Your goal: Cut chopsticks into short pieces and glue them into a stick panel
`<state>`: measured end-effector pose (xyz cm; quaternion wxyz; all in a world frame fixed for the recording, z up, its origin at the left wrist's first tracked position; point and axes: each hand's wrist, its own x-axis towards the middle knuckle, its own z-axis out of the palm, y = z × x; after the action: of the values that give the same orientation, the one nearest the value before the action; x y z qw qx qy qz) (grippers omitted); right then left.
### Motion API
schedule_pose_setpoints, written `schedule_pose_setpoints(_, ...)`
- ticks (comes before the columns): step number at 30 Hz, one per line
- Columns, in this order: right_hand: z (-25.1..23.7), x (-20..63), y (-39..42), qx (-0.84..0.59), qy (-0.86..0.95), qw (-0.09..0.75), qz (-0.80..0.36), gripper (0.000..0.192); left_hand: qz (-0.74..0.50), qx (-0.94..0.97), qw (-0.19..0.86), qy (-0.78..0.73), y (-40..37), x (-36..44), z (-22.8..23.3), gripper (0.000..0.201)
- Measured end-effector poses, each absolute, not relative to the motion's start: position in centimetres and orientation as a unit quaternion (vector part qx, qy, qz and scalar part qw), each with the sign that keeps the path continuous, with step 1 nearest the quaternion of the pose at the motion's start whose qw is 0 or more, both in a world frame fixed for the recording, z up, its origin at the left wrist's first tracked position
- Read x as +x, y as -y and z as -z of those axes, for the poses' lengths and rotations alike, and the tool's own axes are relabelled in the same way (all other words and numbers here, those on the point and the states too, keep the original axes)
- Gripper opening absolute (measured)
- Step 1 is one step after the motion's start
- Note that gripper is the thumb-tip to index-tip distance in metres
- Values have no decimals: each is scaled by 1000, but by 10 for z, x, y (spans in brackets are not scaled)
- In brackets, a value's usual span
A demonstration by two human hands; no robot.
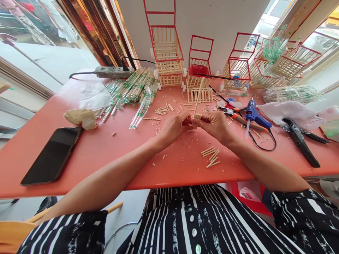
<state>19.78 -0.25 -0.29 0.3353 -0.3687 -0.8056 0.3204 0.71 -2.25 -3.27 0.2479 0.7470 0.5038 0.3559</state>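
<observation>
Both hands meet above the middle of the red table (87, 151). My right hand (215, 125) pinches a long bamboo stick (198, 97) that stands nearly upright, together with a few short stick pieces at its base. My left hand (173, 127) touches the same small bundle from the left, fingers closed on it. A little pile of cut stick pieces (211, 156) lies on the table just in front of my right wrist.
A black phone (53, 155) lies at the left. Wrapped chopsticks (132, 88) and a power strip (114, 72) are behind it. Stick-and-red-frame carts (166, 53) line the back wall. A blue glue gun (254, 114), pliers (233, 114) and a black knife (300, 141) lie at the right.
</observation>
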Motion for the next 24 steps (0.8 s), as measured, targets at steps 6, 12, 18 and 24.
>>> schedule_pose_setpoints(6, 9, 199, -2, -373, 795, 306, -368, 61, -360, 761, 274, -466, 21, 4, 28, 13)
schedule_pose_setpoints(12, 7, 200, 0, -352, 784, 316, -401, 64, -456, 692, 323, -457, 22, 2, 14, 25)
schedule_pose_setpoints(18, 6, 199, -1, -352, 791, 313, -391, 62, -501, 641, 376, -443, 26, 3, 7, 10)
schedule_pose_setpoints(24, 6, 199, -3, -350, 794, 306, -391, 64, -532, 596, 423, -428, 22, 8, 14, 13)
